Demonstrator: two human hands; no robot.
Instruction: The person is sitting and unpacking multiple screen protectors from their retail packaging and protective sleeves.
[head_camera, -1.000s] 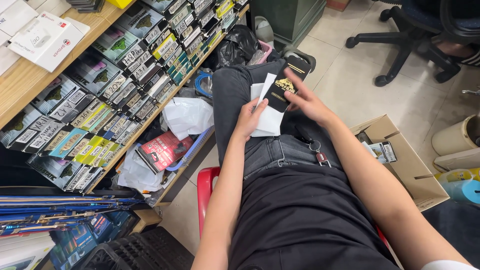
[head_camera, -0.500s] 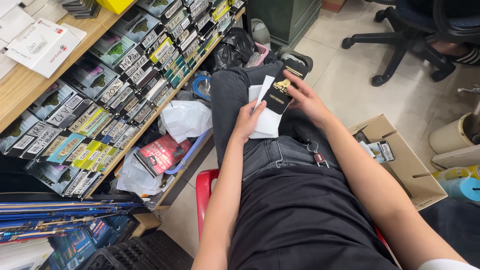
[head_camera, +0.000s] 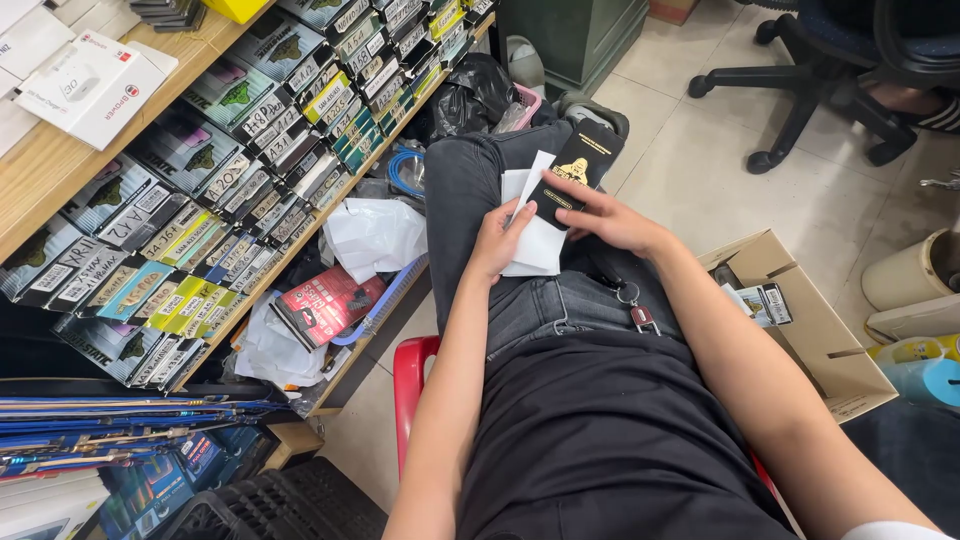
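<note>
Seated, our left hand (head_camera: 497, 240) pinches white papers (head_camera: 535, 235) on our lap; our right hand (head_camera: 605, 215) fingers grasp a black packet (head_camera: 577, 165), mid-sorting.

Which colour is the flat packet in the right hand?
Black with a gold figure, seen in the head view.

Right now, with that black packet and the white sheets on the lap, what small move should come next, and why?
Probably slide the black packet fully clear of the white sheets. The right hand pinches its lower end, which overlaps the sheets that the left hand steadies on the thigh.
</note>
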